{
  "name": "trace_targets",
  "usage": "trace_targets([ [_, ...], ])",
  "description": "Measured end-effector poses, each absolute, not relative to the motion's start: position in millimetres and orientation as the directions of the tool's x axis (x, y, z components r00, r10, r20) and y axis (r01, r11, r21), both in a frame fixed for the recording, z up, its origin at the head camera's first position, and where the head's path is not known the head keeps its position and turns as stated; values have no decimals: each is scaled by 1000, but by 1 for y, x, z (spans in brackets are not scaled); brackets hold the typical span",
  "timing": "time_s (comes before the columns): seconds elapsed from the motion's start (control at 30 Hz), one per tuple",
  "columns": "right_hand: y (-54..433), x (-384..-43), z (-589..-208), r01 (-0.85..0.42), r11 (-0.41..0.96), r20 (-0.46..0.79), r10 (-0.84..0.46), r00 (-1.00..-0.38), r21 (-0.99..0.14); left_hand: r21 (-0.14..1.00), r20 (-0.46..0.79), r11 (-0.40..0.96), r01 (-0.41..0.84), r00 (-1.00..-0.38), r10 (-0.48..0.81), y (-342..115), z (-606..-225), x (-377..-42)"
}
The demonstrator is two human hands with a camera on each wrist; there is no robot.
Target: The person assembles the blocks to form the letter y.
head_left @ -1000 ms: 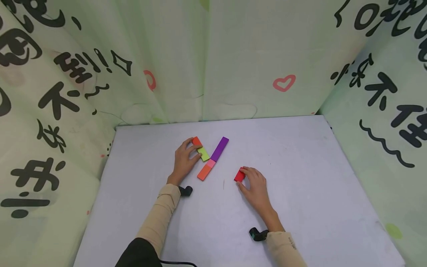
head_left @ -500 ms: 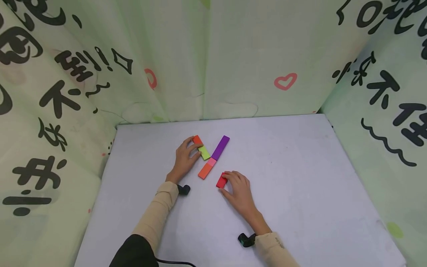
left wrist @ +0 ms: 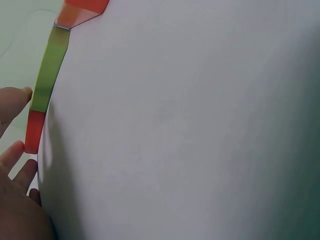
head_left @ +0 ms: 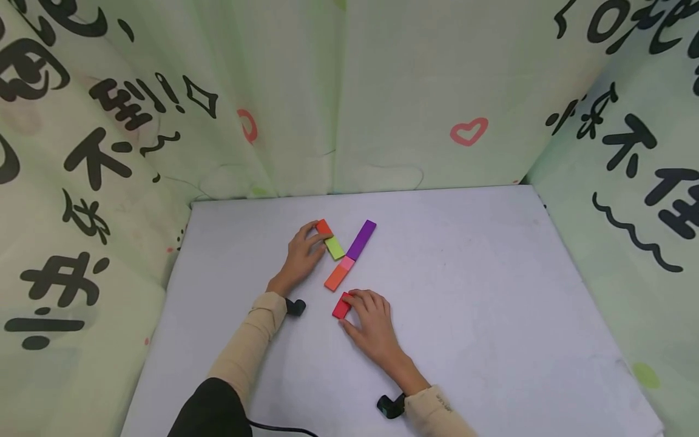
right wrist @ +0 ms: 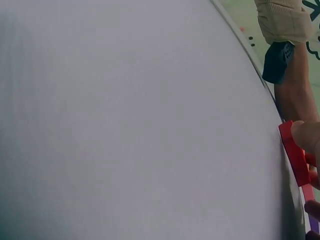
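In the head view my left hand [head_left: 299, 255] has its thumb and fingers at an orange block [head_left: 323, 226] and the lime-green block [head_left: 335, 249] joined end to end with it. My right hand [head_left: 377, 331] pinches a red block [head_left: 341, 308] between thumb and fingers, close over the table. That block is also in the right wrist view, a red bar [right wrist: 295, 155] at the right edge. Just beyond it lies a slanting row: a purple block [head_left: 361, 240], a small pink block [head_left: 346, 263] and another orange block [head_left: 334, 279]. The green block's lower end meets this row near the pink block.
The blocks lie on a white table [head_left: 491, 291] with patterned curtains [head_left: 393, 109] behind and at both sides. Black wrist cameras, one on the left wrist [head_left: 295, 308] and one on the right [head_left: 391, 406], stick out inward. A black cable [head_left: 284, 429] runs along the front.
My right hand has moved left and slightly nearer the table's front with the red block, from the right of the row to below the orange block. My left hand has stayed at its blocks.
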State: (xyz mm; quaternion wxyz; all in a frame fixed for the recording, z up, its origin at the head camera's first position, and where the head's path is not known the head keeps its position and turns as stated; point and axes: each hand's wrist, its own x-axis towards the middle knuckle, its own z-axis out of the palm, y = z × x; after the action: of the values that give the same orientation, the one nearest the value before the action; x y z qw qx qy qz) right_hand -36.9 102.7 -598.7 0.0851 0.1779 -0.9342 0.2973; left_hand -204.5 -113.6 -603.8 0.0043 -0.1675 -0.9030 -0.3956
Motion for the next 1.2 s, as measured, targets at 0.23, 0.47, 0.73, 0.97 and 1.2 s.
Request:
trace_targets([
  [0.23,83,-32,-601,-391,744,286,-274,-918,-542,732,110,617,289,-944,312,-115,-598,-205],
  [0.47,64,-33,-604,-405,731,335,-252,-908,-549,731,100,625,275,-948,301,-115,-594,-202],
  [0.73,51,-39,-606,-403,741,378,-216,-900,-537,734,118,616,286,-947,299,-116,-595,-201],
  [0.97,49,-43,-605,-407,746,397,-206,-894,-528,730,125,617,293,-945,302,-115,-599,-203],
  [1.2,49,-44,-606,-394,756,386,-203,-900,-523,723,140,621,303,-944,298,-114,-601,-203],
])
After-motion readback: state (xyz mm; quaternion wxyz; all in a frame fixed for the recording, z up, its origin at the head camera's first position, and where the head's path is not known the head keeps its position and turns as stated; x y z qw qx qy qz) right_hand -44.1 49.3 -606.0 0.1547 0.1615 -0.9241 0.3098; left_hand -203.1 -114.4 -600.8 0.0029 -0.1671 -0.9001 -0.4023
